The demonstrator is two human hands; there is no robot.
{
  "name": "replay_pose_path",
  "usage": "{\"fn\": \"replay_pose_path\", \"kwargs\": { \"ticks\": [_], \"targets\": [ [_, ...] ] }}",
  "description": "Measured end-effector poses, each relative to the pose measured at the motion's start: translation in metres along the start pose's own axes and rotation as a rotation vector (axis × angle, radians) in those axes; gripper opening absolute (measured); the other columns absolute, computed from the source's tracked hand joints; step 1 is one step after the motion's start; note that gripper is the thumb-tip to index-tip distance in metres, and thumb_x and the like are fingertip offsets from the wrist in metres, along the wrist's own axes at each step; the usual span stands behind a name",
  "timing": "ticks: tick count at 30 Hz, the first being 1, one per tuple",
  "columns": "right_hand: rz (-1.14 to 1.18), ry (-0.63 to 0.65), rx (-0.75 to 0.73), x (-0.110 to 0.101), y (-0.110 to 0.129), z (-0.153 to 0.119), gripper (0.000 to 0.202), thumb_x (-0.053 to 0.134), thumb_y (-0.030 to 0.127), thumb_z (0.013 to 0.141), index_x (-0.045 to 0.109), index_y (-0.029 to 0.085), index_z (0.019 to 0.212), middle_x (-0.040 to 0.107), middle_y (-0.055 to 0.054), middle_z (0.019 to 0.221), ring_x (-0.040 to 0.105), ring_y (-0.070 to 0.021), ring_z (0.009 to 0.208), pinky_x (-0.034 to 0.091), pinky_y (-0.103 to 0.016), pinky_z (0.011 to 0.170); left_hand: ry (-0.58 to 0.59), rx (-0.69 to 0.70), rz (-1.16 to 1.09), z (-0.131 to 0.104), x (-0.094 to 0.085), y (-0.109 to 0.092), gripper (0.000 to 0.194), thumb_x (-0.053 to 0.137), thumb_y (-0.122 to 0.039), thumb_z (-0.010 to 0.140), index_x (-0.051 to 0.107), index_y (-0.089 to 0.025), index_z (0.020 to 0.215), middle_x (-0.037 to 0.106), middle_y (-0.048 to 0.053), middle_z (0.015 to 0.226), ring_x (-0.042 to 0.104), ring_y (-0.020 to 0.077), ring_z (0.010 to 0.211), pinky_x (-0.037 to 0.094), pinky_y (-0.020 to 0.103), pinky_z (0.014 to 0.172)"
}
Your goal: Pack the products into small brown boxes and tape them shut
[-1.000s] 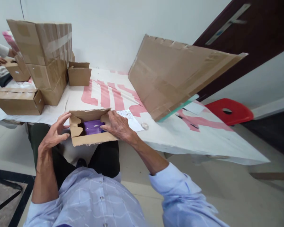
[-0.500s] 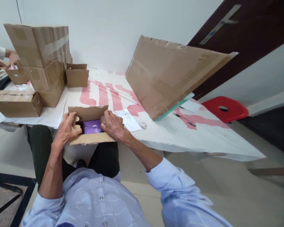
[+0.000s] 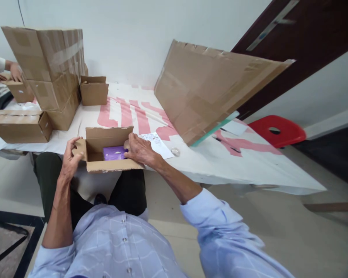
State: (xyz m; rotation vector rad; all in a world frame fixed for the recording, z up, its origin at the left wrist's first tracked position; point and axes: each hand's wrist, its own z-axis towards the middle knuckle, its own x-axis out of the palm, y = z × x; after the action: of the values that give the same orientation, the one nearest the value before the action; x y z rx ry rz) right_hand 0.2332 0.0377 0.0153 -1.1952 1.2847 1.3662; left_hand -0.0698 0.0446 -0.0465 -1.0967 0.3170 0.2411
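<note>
Lightly, the person's left hand (image 3: 68,161) pinches the left end flap (image 3: 81,148) between thumb and fingers, holding it outward. The right hand (image 3: 139,150) curls over the opposite end, its fingers bent close together beside the purple packet (image 3: 114,153); whether they clamp the cardboard there cannot be told. The packet lies inside the open carton (image 3: 108,136), toward its right end, and the carton sits at the near edge of the table (image 3: 200,168), above the person's knees. Handling it well likely calls for steadying the right end while easing the flap along its crease, without tearing it or snagging the packet.

Just right of the carton, a printed sheet (image 3: 161,148) lies on the white, red-lettered cloth, with a small clear object (image 3: 175,151) by its corner. Toward the far left corner rises a stack of cartons (image 3: 50,61); a co-worker's hand (image 3: 16,72) shows beyond it. A large cardboard panel (image 3: 203,92) leans at the back edge, and a red stool (image 3: 287,131) stands past the right edge, near a dark door (image 3: 316,42).
</note>
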Motion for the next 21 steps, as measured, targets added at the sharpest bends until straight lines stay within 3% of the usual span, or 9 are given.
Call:
{"fn": "replay_pose_path", "kwargs": {
  "ticks": [4, 7, 10, 14, 18, 21],
  "targets": [
    [-0.025, 0.017, 0.006, 0.0, 0.003, 0.003, 0.069, 0.09, 0.051, 0.078, 0.049, 0.018, 0.122, 0.064, -0.018, 0.129, 0.067, -0.0388, 0.118, 0.052, -0.046, 0.092, -0.057, 0.019, 0.033, -0.002, 0.008, -0.017, 0.071, 0.073, -0.032, 0.078, 0.047, -0.028, 0.144, 0.058, 0.008, 0.148, 0.054, 0.032, 0.131, 0.043, 0.053, 0.12],
    [-0.07, 0.033, 0.008, -0.003, 0.006, 0.005, 0.074, 0.094, 0.042, 0.074, 0.049, 0.017, 0.126, 0.063, -0.02, 0.132, 0.066, -0.0382, 0.12, 0.051, -0.045, 0.094, -0.096, 0.069, 0.054, -0.002, 0.02, -0.032, 0.065, 0.067, -0.022, 0.079, 0.047, -0.026, 0.141, 0.058, 0.008, 0.141, 0.056, 0.0297, 0.131, 0.043, 0.049, 0.12],
    [-0.094, 0.053, 0.02, -0.009, 0.006, 0.004, 0.068, 0.088, 0.031, 0.077, 0.049, 0.016, 0.13, 0.064, -0.021, 0.134, 0.066, -0.0382, 0.121, 0.051, -0.046, 0.095, -0.131, 0.117, 0.042, -0.001, 0.032, -0.038, 0.067, 0.062, -0.016, 0.075, 0.047, -0.024, 0.14, 0.057, 0.008, 0.139, 0.055, 0.0295, 0.133, 0.043, 0.047, 0.12],
    [0.019, 0.048, 0.036, -0.017, 0.001, -0.002, 0.051, 0.069, 0.035, 0.089, 0.053, 0.016, 0.133, 0.071, -0.018, 0.128, 0.07, -0.0356, 0.111, 0.051, -0.042, 0.088, -0.175, 0.127, 0.03, -0.001, 0.038, -0.031, 0.071, 0.06, -0.013, 0.068, 0.048, -0.023, 0.138, 0.058, 0.008, 0.132, 0.057, 0.0284, 0.127, 0.045, 0.046, 0.115],
    [-0.027, -0.181, 0.057, -0.02, -0.01, -0.007, 0.041, 0.052, 0.026, 0.098, 0.058, 0.017, 0.138, 0.074, -0.017, 0.128, 0.067, -0.0341, 0.111, 0.047, -0.042, 0.088, -0.219, 0.122, 0.01, -0.001, 0.039, -0.021, 0.072, 0.06, -0.013, 0.067, 0.049, -0.023, 0.137, 0.059, 0.008, 0.132, 0.059, 0.0262, 0.124, 0.046, 0.043, 0.112],
    [-0.253, -0.386, -0.114, -0.018, -0.017, -0.004, 0.037, 0.047, 0.012, 0.099, 0.068, 0.012, 0.129, 0.071, -0.02, 0.13, 0.059, -0.0354, 0.12, 0.042, -0.045, 0.096, -0.242, 0.111, -0.005, -0.001, 0.04, -0.018, 0.071, 0.06, -0.013, 0.067, 0.05, -0.024, 0.136, 0.06, 0.007, 0.131, 0.059, 0.0243, 0.121, 0.048, 0.041, 0.11]
  ]
}}
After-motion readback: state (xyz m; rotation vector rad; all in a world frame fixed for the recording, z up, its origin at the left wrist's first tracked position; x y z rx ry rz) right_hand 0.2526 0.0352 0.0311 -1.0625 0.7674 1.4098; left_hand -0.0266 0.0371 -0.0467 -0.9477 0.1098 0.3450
